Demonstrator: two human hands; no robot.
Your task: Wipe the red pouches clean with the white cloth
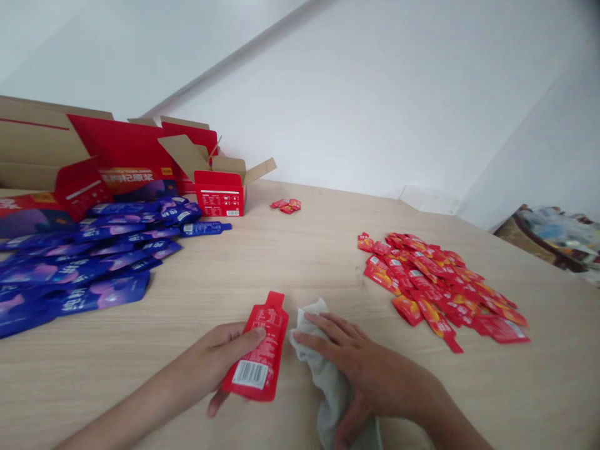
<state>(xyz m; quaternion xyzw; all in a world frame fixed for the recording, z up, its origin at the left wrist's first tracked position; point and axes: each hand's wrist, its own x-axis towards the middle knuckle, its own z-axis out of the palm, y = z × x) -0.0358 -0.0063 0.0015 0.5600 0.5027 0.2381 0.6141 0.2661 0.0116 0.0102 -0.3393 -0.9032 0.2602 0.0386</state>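
My left hand (234, 353) grips a red spouted pouch (263, 356), thumb across its front and the other fingers behind it. The pouch is tilted, its narrow neck pointing away from me and its barcode near the bottom edge. Just to the right, my right hand (349, 356) is closed on a crumpled pale grey cloth (323, 375), fingers over its top and thumb on the near side. The cloth and the pouch are apart, with a small gap between them.
Red pouches lie in a heap (431, 281) on the right of the wooden table (300, 262). Blue pouches (94, 262) are piled on the left, before open red cartons (135, 156). A small open box (220, 192) and several small red packets (287, 205) stand near the wall.
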